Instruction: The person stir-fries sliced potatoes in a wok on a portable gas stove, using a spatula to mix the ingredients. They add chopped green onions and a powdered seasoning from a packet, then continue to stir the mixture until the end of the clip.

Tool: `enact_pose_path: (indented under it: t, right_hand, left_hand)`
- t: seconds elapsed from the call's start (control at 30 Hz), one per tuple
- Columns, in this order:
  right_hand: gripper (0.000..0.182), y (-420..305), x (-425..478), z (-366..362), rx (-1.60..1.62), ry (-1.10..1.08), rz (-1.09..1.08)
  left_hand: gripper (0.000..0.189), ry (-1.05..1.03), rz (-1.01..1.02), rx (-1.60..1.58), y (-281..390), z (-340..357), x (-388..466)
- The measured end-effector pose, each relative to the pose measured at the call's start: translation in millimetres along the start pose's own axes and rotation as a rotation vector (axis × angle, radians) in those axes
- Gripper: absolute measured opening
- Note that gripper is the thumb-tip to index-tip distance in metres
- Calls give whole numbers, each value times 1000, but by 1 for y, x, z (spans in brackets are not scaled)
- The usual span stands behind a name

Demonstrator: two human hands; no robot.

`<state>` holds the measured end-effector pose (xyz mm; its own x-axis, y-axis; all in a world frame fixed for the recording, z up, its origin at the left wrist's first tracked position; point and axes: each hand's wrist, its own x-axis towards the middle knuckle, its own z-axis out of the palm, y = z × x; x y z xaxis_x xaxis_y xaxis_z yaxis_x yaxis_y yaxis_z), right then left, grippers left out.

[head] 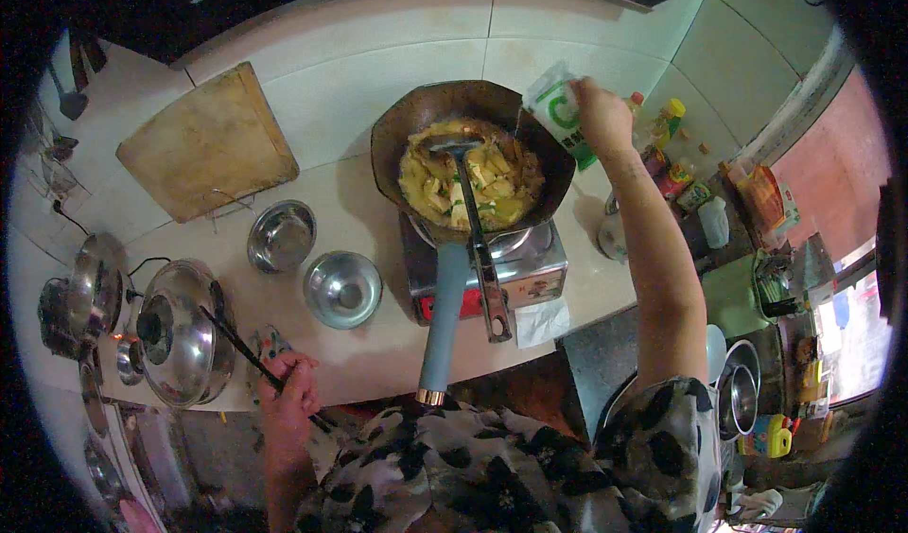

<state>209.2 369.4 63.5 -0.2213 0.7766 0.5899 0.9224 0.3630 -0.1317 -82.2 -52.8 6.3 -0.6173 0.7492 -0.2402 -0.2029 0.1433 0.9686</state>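
Observation:
My right hand (603, 114) grips a white and green plastic packet (557, 107), tilted over the right rim of a dark wok (397, 114). A thin pale streak shows below the packet's corner. In the wok, tofu-like pieces (482, 175) and green bits lie in yellowish broth. A black-and-metal spatula (472, 210) rests in it, its handle leaning over the near rim beside the wok's grey handle (445, 320). Near the counter's front edge, my left hand (287, 387) holds a slender black utensil (245, 348); its exact kind is unclear.
The wok sits on a portable stove (514, 277). Steel bowls (344, 290), a lidded steel pan (181, 327) and a leaning cutting board (209, 143) stand to the left. A paper napkin (543, 322) lies by the stove. Bottles and jars (667, 125) line the right side.

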Motion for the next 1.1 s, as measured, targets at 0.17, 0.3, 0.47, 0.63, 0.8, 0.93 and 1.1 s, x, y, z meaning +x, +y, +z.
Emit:
enact_pose_path:
  t: [0.17, 0.3, 0.47, 0.63, 0.8, 0.93, 1.1]
  right_hand:
    - [27, 5, -16, -6, -21, -34, -25]
    - [21, 5, -26, -18, 61, -75, 52]
    - [19, 12, -38, -26, 144, 57, 72]
    - [26, 6, -55, -32, -6, -120, -7]
    - [35, 12, -63, -40, 250, 103, 172]
    - [20, 16, -80, -19, 128, -4, 24]
    - [24, 11, -85, -34, 150, 2, 157]
  left_hand:
    - [9, 4, 7, 4, 3, 2, 2]
    - [9, 5, 1, -14, 1, 2, 7]
    - [8, -77, -36, -5, 1, 1, 9]
    - [7, -96, -16, 44, 6, 5, 8]
    - [8, -146, -53, -27, -3, -2, 11]
    - [10, -143, -92, -22, 1, 2, 11]
    - [10, -174, -73, -21, 2, 5, 11]
